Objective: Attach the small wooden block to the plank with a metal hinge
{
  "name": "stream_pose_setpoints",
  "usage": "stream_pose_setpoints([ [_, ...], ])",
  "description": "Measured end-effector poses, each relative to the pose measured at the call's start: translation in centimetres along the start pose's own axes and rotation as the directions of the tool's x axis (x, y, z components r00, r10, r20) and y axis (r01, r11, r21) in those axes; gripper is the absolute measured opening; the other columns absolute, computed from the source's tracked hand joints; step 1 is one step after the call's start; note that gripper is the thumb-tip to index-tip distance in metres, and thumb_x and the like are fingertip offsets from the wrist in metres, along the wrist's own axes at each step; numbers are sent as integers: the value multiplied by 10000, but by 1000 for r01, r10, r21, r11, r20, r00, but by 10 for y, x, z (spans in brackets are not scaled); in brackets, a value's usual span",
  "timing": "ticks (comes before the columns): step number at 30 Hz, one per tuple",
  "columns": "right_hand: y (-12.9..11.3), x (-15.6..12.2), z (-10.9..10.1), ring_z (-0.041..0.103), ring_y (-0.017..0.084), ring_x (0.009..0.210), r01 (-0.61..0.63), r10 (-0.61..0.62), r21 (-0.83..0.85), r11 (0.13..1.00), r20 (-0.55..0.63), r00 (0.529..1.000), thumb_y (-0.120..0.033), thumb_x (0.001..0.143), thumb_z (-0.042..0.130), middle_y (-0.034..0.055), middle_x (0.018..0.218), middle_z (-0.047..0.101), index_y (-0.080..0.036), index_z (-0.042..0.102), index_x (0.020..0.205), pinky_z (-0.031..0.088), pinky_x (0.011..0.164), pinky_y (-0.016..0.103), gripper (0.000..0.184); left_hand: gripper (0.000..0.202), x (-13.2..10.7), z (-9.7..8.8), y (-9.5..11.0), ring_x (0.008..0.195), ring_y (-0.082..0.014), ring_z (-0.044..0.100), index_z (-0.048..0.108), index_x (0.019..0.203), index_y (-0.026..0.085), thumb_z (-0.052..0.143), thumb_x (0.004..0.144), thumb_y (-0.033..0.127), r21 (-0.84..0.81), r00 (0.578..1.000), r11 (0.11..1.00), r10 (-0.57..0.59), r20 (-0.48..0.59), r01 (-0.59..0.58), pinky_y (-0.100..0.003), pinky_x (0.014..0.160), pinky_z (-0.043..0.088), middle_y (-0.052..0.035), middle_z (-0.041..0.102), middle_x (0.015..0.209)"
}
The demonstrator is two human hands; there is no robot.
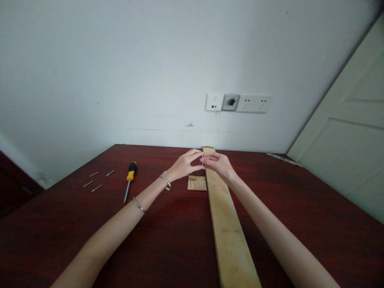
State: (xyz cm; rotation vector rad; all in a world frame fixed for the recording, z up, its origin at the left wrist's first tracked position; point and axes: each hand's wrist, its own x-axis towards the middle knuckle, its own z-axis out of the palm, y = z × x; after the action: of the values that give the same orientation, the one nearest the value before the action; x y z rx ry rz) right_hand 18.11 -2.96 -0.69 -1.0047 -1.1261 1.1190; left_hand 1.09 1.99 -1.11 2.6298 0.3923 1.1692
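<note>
A long pale wooden plank [228, 228] lies on the dark red table [168, 240], running from the near edge to the far side. My left hand [184, 165] and my right hand [217, 164] meet above the plank's far end. Their fingertips are pinched together around a thin upright metal piece [202, 161], perhaps a screw or nail, too small to tell apart. A small square wood piece [197, 183] lies flat just left of the plank, below my left hand.
A yellow and black screwdriver [129, 179] lies left of my left arm. Several loose screws or nails [96, 181] are scattered further left. Wall sockets [239, 103] sit on the white wall behind. A white door [348, 136] stands at the right.
</note>
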Motion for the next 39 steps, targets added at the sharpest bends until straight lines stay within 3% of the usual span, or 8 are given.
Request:
stream_pose_setpoints([
  [8,-5,-1,1,669,135,656,-14,14,-1,1000,3,1000,-263,508,849,42,719,718,-131,676,792,556,638,238,358,481,0,-2,-1,1100,-209,540,535,1227,188,686,787,312,-7,999,1000,28,-28,-28,-403,959,449,-99,573,1182],
  [15,-7,-1,-2,663,113,634,-88,87,127,988,13,996,-185,552,817,26,699,711,-138,686,731,567,640,218,227,493,1,-5,0,1085,-214,565,558,1208,187,717,756,306,-25,998,1000,-17,-60,16,-408,963,445,-101,608,1178],
  [24,-3,5,-10,679,130,662,-57,62,73,996,-68,996,-161,643,752,44,733,722,-139,685,702,585,677,240,93,546,0,-6,-6,1089,-206,563,520,1251,212,712,747,298,-126,988,980,-155,16,156,-361,885,496,-95,576,1238],
  [26,-1,7,-10,681,131,658,-47,53,72,996,-85,995,-169,643,749,44,742,727,-143,683,702,585,670,237,92,504,0,-3,-7,1066,-201,575,532,1236,195,689,766,285,-125,980,973,-198,-9,195,-338,854,508,-102,587,1215],
  [31,6,12,-11,663,133,581,32,-35,-21,999,-179,983,-195,605,758,17,647,706,-158,675,690,584,623,263,124,206,2,6,-2,846,-167,627,665,999,156,556,829,193,-31,941,960,-278,-191,277,-304,747,528,-83,664,994],
  [34,10,12,-10,670,158,627,123,-142,-113,986,-176,974,-232,612,739,23,670,706,-159,683,708,579,622,289,133,201,3,13,3,807,-175,642,689,961,150,544,824,181,-82,926,939,-343,-159,334,-303,729,529,-80,688,964],
  [39,12,5,-5,656,183,706,279,-340,-391,877,-95,936,-248,678,670,47,789,714,-183,719,771,550,676,324,124,227,5,25,10,880,-201,651,697,1001,152,532,849,184,-378,873,816,-486,-38,438,-350,821,519,-49,710,949],
])
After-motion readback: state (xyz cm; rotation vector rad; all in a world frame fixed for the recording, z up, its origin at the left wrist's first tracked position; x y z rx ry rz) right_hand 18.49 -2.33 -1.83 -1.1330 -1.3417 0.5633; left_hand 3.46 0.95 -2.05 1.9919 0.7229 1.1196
